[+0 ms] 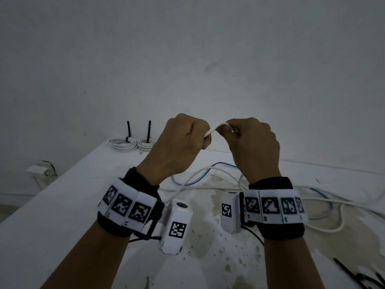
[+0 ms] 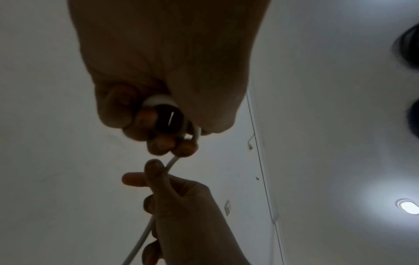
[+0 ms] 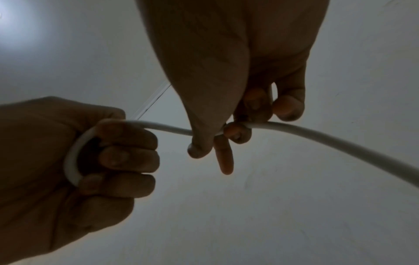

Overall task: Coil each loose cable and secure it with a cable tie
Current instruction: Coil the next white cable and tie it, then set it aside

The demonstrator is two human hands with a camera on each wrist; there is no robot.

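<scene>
Both hands were up off the counter (image 1: 62, 197), close together at chest-front. Left hand (image 1: 179, 142) was a closed fist w/ the white cable (image 1: 214, 128) looped inside it; the right-wrist view showed a small loop of cable (image 3: 72, 157) curving round the curled left fingers (image 3: 127, 157). Right hand (image 1: 254, 147) pinched the same cable just beside the left, thumb & index tips (image 3: 238, 131) clamped on it, other fingers loosely curled. A short arc of cable bridged the two hands. From the right hand the cable dropped away below, its slack lying in loose bends on the counter under & to the right of the hands, next to a blue-striped cable (image 1: 220, 164) running below the wrists.

Beyond the left hand, by the wall (image 1: 187, 49), sat two finished white coils (image 1: 125, 143) (image 1: 146, 143), side by side, each w/ a black cable tie (image 1: 129, 130) sticking upright. Near the right forearm, bottom corner, lay a few loose black cable ties (image 1: 354, 274). Left-wrist view was dark; the cable's course inside that fist was hard to make out there.
</scene>
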